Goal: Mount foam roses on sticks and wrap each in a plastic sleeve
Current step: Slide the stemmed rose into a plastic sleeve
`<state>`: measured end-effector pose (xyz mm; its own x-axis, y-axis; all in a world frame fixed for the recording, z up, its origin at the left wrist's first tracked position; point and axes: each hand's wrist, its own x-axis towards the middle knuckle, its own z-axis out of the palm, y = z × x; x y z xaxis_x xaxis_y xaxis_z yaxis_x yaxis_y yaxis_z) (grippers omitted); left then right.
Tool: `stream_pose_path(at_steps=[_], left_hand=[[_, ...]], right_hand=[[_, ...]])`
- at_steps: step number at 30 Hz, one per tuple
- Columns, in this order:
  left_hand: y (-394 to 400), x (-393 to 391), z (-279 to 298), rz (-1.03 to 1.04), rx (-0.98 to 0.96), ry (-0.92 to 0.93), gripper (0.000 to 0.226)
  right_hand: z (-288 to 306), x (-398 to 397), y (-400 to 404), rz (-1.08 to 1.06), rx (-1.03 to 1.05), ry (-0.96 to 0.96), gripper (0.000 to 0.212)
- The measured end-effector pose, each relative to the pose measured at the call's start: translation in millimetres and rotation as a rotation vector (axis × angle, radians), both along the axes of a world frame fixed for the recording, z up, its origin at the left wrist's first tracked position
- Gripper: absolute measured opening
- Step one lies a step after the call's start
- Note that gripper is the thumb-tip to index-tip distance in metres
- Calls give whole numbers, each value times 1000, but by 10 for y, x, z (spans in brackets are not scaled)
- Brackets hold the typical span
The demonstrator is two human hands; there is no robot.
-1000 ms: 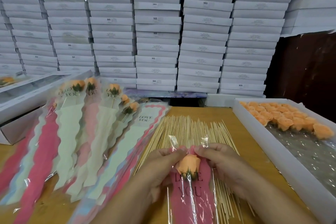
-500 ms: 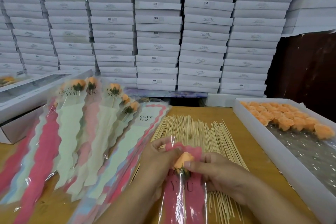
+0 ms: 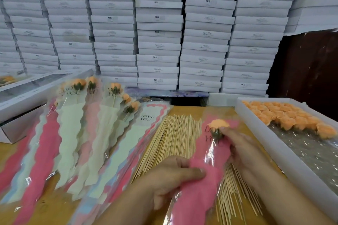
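A pink plastic sleeve (image 3: 203,173) printed "LOVE YOU" lies slanted over the pile of wooden sticks (image 3: 173,139), with an orange foam rose (image 3: 218,124) inside near its top. My left hand (image 3: 170,179) grips the sleeve's lower part, thumb across the pink paper. My right hand (image 3: 241,150) pinches the sleeve just below the rose's green base. The rose's stick is hidden inside the sleeve.
Several wrapped roses (image 3: 78,124) and empty sleeves (image 3: 117,151) fan out on the left. A white tray (image 3: 285,153) at the right holds several loose orange roses (image 3: 289,115). Stacked white boxes (image 3: 157,29) wall the back; an open box (image 3: 22,100) sits far left.
The sleeved rose has swung up and to the right, now slanting. My left hand slid down from the rose to the sleeve's lower part; my right hand moved right with the rose.
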<state>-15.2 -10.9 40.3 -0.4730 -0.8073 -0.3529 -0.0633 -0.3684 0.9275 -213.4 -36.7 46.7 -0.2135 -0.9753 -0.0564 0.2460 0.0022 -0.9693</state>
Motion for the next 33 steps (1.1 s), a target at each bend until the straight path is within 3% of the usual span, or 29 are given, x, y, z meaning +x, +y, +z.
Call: stream_pose_path(at_steps=[7,10,15,17,21,26,33], left_hand=[[-10,0,-11,-66,-62,-59,12],[-14,-31,-26,48,-94,-22,21],[-36,-53,-38,189,-159,70,15],[-41,-56,-39,207,-174,88,16],[-26,-57,-22,205,-142,119,17],[-12,-53,-20,109,-98,26,31],[0,-52,-47,22,-82,-38,32]], right_hand=[[9,-141,-50,-66,-41,-136,16],[-8,-108,-41,59,-43,-140,21],[-94,56,7,308,25,35,36],[-138,102,20,335,23,42,30],[-158,109,13,289,10,64,20],[-106,34,-20,158,0,35,15],[-100,-23,-53,105,-4,-5,12]])
